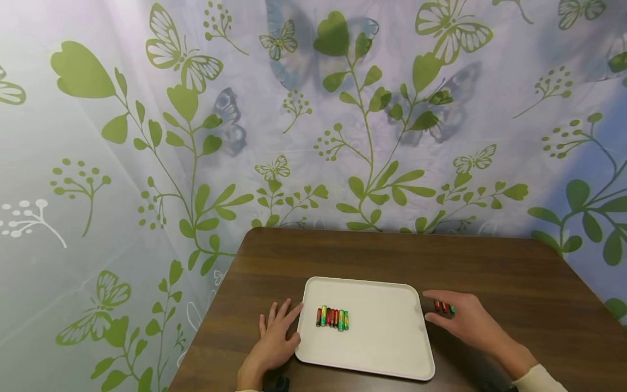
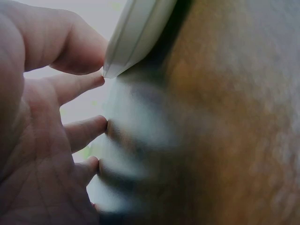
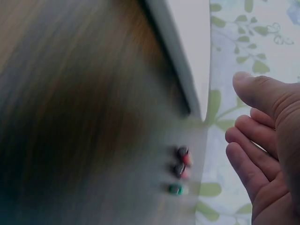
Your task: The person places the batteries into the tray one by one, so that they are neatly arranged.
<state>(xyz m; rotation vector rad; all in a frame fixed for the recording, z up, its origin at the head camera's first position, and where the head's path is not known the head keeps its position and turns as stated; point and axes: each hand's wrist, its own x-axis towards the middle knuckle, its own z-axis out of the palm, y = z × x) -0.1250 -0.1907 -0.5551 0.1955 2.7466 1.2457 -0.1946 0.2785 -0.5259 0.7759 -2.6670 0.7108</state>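
Observation:
A white tray (image 1: 382,337) lies on the table with a row of several red and green batteries (image 1: 336,318) on its left half. At the tray's left edge the left hand (image 1: 273,340) has its fingers spread; in the left wrist view its thumb and a fingertip touch the tray rim (image 2: 133,40). Just off the tray's right edge is the right hand (image 1: 467,318), fingers extended, holding nothing. Beside it, partly hidden behind the hand, are two red batteries (image 1: 444,307) and a green one (image 1: 452,309); the right wrist view shows the green battery (image 3: 176,189) apart from the hand (image 3: 262,150).
The brown wooden table (image 1: 382,250) has rounded back corners. Behind it hangs a pale curtain (image 1: 303,179) with green leaves and butterflies. A dark object (image 1: 281,384) is by the left wrist at the bottom edge.

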